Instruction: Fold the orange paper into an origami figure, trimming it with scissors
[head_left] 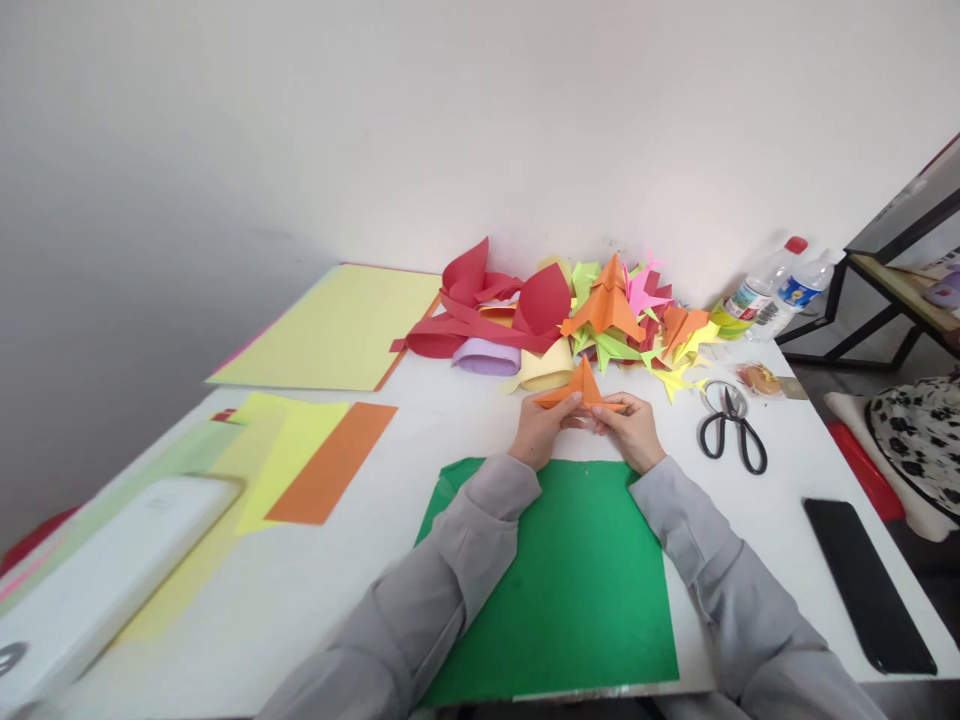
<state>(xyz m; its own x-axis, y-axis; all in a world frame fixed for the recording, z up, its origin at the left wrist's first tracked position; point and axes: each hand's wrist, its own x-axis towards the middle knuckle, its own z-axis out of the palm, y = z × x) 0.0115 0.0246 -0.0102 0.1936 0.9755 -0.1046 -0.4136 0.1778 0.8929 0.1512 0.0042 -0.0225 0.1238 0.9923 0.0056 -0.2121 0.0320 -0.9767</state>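
Note:
Between my two hands is a folded orange paper plane [584, 385], its pointed tip facing away from me. My left hand [543, 428] pinches its left wing and my right hand [628, 428] pinches the right one. Both hands hover over the far edge of a green sheet [570, 580] that lies on the white table [337, 600]. Just beyond them stand a cream paper crown [546, 367] and a purple paper band [486, 356]. Behind the held plane, a larger orange paper plane [606, 303] rests on a pile of folded paper pieces.
Scissors [731, 435], a tape roll [724, 397], a black phone [868, 585] and two bottles [763, 285] are on the right. Yellow sheets [337, 325], an orange strip [332, 463] and a white box-like object [112, 590] lie left. Red paper bands [480, 325] sit near the wall.

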